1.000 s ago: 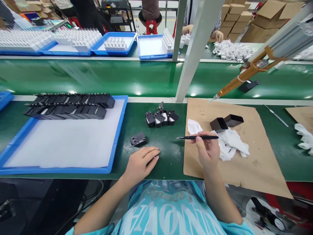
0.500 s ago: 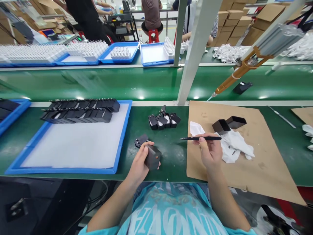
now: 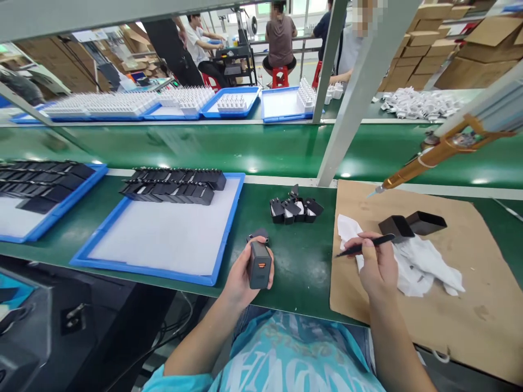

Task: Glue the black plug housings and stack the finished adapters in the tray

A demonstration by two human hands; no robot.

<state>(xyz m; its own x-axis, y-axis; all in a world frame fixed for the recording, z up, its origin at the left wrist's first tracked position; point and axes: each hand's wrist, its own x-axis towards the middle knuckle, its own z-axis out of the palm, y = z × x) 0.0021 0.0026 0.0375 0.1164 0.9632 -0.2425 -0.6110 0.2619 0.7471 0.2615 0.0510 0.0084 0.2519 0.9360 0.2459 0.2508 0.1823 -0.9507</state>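
**Lead:** Your green bench (image 3: 302, 261) runs along a green conveyor belt (image 3: 204, 147), and other people sit at stations beyond it. At your far left stands a blue tray (image 3: 69, 205) of black parts. Beside it, a second blue tray (image 3: 227, 228) with a white liner carries two rows of black parts (image 3: 171, 186) along its far edge.

**Checker:** Confirmed. Right of that tray, your left hand (image 3: 241, 277) is wrapped around a black charger body (image 3: 259, 265). You hold it upright above the near edge of the bench, port face towards you. A loose black piece (image 3: 257, 235) lies just behind it, and a cluster of plug parts (image 3: 296, 209) sits farther back.

**Lead:** Your right hand (image 3: 378, 267) pinches a thin black tool (image 3: 363, 245) between thumb and fingers, tip pointing left. It is over the cardboard sheet (image 3: 449, 321). A white cloth (image 3: 425, 267) lies beneath the hand, with two open black shells (image 3: 411, 224) just beyond. A suspended orange tool (image 3: 429, 160) hangs over the sheet's far edge.

**Checker:** Risks, as a judgement only:
- You hold the charger body at the bench edge, so a loosened grip would probably send it off the bench.
- The tool tip looks fine and pointed, so a slip near the port face could scratch it.
- Your right forearm crosses the cloth, and a sweep could drag the cloth against the shells and shift them.
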